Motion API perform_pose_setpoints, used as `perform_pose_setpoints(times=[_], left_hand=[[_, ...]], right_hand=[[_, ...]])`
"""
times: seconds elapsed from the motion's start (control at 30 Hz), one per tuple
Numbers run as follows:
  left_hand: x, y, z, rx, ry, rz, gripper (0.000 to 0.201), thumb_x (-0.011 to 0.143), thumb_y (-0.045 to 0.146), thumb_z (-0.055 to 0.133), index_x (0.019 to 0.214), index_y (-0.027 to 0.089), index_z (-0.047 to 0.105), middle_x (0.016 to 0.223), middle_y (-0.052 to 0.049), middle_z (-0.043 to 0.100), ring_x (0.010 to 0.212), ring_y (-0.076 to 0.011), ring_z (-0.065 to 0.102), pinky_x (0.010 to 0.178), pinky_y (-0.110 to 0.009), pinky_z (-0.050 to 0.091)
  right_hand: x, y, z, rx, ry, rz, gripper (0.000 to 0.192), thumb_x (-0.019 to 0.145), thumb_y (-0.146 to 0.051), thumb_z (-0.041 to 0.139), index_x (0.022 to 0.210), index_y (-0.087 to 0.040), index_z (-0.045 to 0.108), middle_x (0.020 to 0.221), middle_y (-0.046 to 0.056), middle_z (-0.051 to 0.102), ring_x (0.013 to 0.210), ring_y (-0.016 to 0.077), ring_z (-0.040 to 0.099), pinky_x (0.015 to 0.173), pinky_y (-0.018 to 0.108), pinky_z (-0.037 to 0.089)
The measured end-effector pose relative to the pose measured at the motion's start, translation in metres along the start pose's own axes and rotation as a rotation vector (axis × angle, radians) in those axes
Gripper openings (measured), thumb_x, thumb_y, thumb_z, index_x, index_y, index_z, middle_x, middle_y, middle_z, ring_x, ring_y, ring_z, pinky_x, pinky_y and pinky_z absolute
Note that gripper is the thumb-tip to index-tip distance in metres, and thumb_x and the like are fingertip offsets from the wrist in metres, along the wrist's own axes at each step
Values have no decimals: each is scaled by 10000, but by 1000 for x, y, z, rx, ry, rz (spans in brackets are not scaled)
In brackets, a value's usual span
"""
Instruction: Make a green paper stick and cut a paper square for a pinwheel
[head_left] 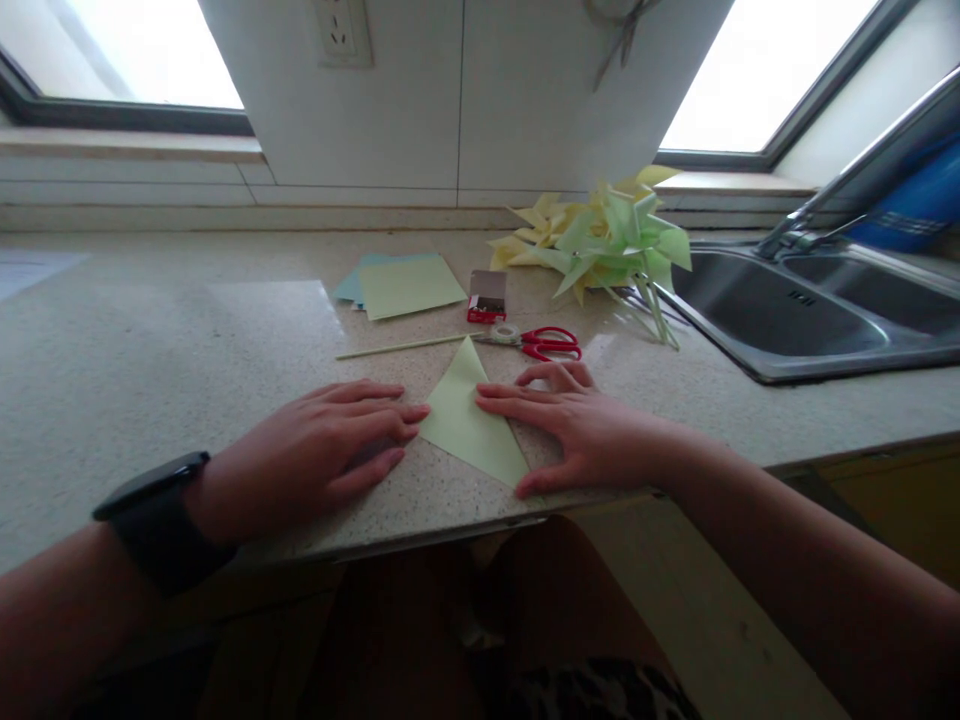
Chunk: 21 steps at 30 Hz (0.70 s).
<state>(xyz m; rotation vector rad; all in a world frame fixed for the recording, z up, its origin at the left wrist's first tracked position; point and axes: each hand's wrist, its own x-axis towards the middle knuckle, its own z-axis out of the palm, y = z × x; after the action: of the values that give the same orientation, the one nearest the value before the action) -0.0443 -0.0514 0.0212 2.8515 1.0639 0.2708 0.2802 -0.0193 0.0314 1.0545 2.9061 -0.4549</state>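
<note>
A pale green sheet of paper (466, 412), folded into a triangle, lies flat near the counter's front edge with one corner pointing away from me. My left hand (337, 435) rests on the counter at its left, fingers stretched out, with a fingertip touching the left corner. On the other side my right hand (570, 425) has its fingers spread, the forefinger on the paper's right edge and the thumb by the near right corner. Just beyond the paper lie red-handled scissors (551, 343), a small roll of tape (504, 333) and a thin pale stick (405, 348).
A stack of coloured paper (412, 285) lies farther back, beside an open small red box (487, 297). Several yellow and green paper pinwheels (615, 230) are heaped at the back right. Past them is a steel sink (772, 375) with a faucet (795, 235).
</note>
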Motion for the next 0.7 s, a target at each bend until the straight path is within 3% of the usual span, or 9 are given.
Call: perform_pose_setpoints(times=[0.4, 0.63, 0.7], left_hand=[[-1, -1, 0, -35, -20, -8, 320, 993, 342, 543, 1294, 288, 636, 1419, 12, 652, 1390, -264, 496, 1126, -492, 476], [0, 0, 1, -34, -5, -9, 324, 992, 336, 541, 1297, 292, 640, 1410, 11, 659, 1374, -267, 513, 1122, -500, 478], [0, 0, 0, -37, -4, -7, 321, 994, 326, 535, 1294, 286, 641, 1411, 8, 658, 1370, -265, 516, 1126, -498, 473]], right_hand=[[1, 8, 0, 28, -14, -42, 1055, 698, -809, 680, 1589, -431, 262, 1652, -82, 327, 1435, 414, 275, 1207, 618, 142], [-2, 13, -2, 82, -10, -76, 1175, 592, -796, 774, 1586, -430, 266, 1651, -51, 336, 1440, 420, 271, 1217, 627, 115], [-3, 17, -5, 124, -12, -83, 1121, 633, -781, 760, 1582, -388, 312, 1640, -11, 364, 1438, 409, 286, 1213, 618, 139]])
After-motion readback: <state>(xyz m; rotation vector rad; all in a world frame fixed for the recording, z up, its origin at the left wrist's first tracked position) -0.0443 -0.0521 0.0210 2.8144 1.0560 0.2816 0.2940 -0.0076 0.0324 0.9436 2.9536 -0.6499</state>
